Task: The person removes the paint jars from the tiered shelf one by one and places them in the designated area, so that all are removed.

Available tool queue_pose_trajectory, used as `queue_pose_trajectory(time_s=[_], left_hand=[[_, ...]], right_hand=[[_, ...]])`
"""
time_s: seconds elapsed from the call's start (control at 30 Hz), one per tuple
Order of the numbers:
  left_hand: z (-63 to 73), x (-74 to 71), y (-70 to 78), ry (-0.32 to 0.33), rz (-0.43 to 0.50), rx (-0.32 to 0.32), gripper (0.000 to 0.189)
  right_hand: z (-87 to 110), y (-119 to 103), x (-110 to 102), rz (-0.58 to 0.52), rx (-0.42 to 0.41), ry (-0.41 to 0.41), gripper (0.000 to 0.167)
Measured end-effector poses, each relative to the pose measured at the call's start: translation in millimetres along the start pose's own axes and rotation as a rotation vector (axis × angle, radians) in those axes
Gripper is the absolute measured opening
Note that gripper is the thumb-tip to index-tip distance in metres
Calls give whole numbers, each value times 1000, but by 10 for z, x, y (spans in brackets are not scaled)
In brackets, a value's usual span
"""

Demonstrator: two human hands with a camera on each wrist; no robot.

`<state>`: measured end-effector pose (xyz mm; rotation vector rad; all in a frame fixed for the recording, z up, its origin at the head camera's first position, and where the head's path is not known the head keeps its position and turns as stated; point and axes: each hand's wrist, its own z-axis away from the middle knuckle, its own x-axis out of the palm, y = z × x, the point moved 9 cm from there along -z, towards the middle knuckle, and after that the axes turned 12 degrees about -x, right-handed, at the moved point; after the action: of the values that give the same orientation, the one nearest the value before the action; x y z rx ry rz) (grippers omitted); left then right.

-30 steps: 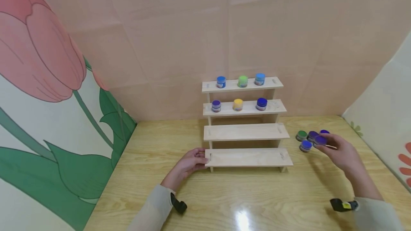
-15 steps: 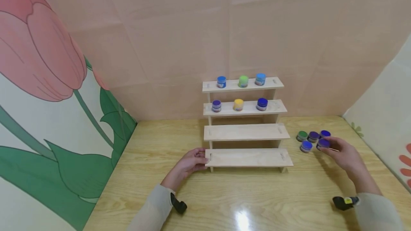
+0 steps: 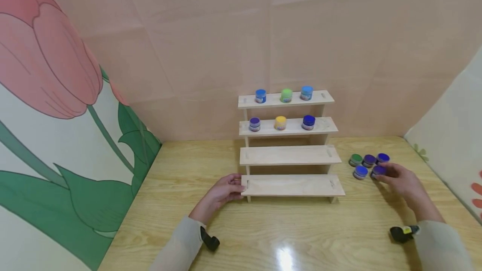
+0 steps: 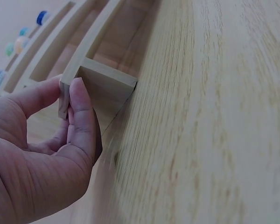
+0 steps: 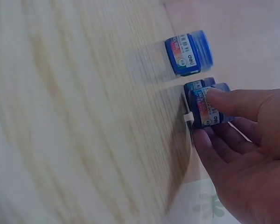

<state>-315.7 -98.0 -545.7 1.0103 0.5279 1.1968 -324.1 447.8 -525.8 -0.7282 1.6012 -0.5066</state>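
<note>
My left hand [image 3: 222, 189] pinches the left end of the lowest board of a four-tier wooden display stand [image 3: 291, 185]. In the left wrist view, thumb and fingers sit on either side of that board [image 4: 65, 93]. To the right of the stand, my right hand [image 3: 404, 183] holds a paint jar with a dark purple lid [image 3: 378, 170]. The right wrist view shows the thumb against the label of this paint jar [image 5: 206, 109], with the other fingers on its far side. It is at the table top; whether it touches the wood is hard to tell.
Beside the held jar stand a bright blue jar [image 3: 360, 172], a green jar [image 3: 355, 160], a purple jar [image 3: 369, 161] and a dark blue jar [image 3: 383, 158]. The upper two tiers carry several jars, including a yellow one [image 3: 280, 123]. A wall [image 3: 211, 53] rises behind.
My right hand has moved slightly right and down with the purple-lidded paint jar, bringing it into line beside the bright blue one. My left hand stays on the stand.
</note>
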Motion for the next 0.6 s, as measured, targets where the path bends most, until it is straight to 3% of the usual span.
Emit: queue_pose_trajectory(time_s=[0.37,0.6], left_hand=[[-4,0,-3,-7,15,1,56],[-15,-14,-6,-2,18,-6,56]], right_hand=[[-37,44,-14,25,2,-15,65],[-55,-174,-152,-5,-27,47,60]])
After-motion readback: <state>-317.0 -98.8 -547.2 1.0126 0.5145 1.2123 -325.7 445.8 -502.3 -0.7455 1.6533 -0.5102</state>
